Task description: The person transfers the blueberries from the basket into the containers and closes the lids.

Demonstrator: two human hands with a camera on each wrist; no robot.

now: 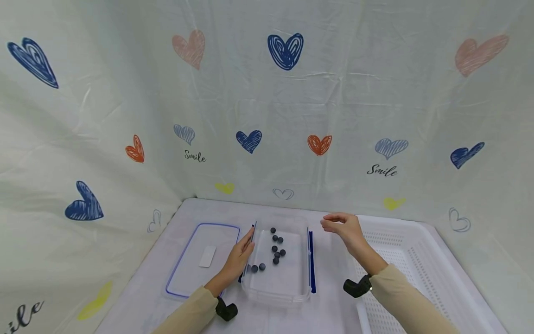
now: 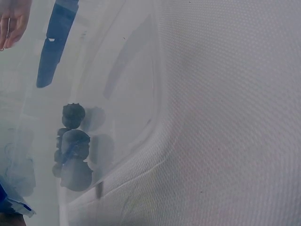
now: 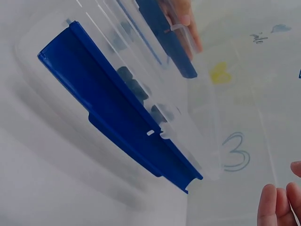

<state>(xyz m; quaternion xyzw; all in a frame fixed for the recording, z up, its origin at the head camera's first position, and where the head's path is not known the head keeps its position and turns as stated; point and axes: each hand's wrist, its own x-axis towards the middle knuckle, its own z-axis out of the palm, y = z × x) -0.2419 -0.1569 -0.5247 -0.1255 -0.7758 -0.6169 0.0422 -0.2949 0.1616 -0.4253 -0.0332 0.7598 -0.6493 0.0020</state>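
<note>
A clear plastic box (image 1: 288,297) with blue side latches (image 3: 99,99) stands on the white-covered table. Inside are several small dark round balls (image 1: 274,248) resembling blueberries, mostly toward its left half. My left hand (image 1: 238,254) rests against the box's left wall, its fingers fairly straight along the side. Over the table to the right of the box, my right hand (image 1: 343,227) is raised with fingers bent slightly toward the thumb. In the right wrist view, a gap shows between thumb and fingertips (image 3: 268,202), with nothing visible in it.
Left of the box lies a clear lid with a blue rim (image 1: 183,260), a small white rectangle (image 1: 207,256) on it. A white perforated basket (image 1: 442,260) stands at the right, beneath my right forearm. Behind the table hangs a heart-printed sheet (image 1: 292,102).
</note>
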